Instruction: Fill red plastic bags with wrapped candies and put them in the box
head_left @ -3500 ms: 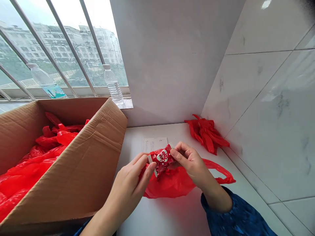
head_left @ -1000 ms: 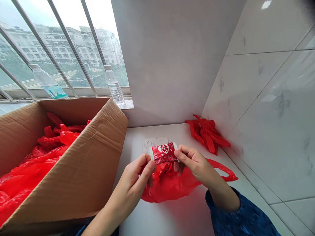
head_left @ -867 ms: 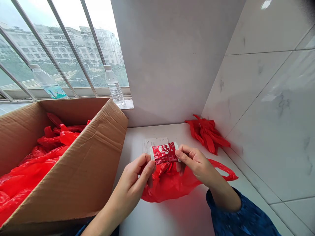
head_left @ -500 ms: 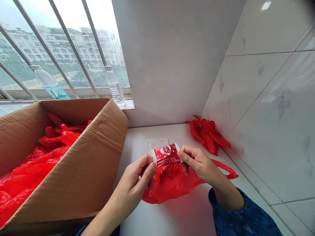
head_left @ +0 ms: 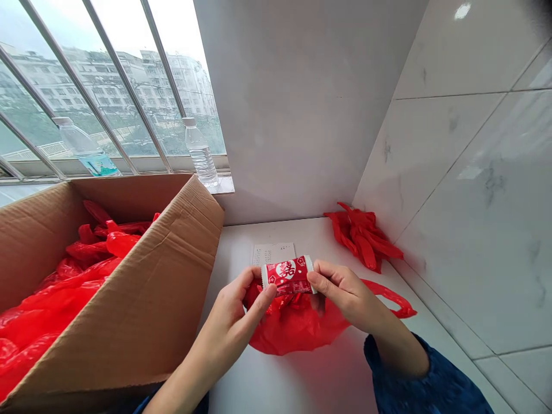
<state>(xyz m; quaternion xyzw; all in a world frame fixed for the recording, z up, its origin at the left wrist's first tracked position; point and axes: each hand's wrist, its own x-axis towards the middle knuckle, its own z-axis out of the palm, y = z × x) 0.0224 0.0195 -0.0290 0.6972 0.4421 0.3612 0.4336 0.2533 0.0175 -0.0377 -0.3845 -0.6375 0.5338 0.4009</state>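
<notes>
Fig.: L hand [head_left: 230, 328] & R hand [head_left: 347, 296] closed, each pinching one short end of red double-happiness sachet [head_left: 288, 275], held level for even tension; red plastic bag [head_left: 297, 333] just below grip, printed card [head_left: 273, 253] beyond.

You have a white counter [head_left: 241, 379] before you; along its right side runs a wall of marble-look tiles [head_left: 457, 230], behind it a plain grey wall [head_left: 302, 115], and at its back left a barred window [head_left: 52, 29] lets in daylight, with apartment blocks [head_left: 181, 80] outside.
</notes>
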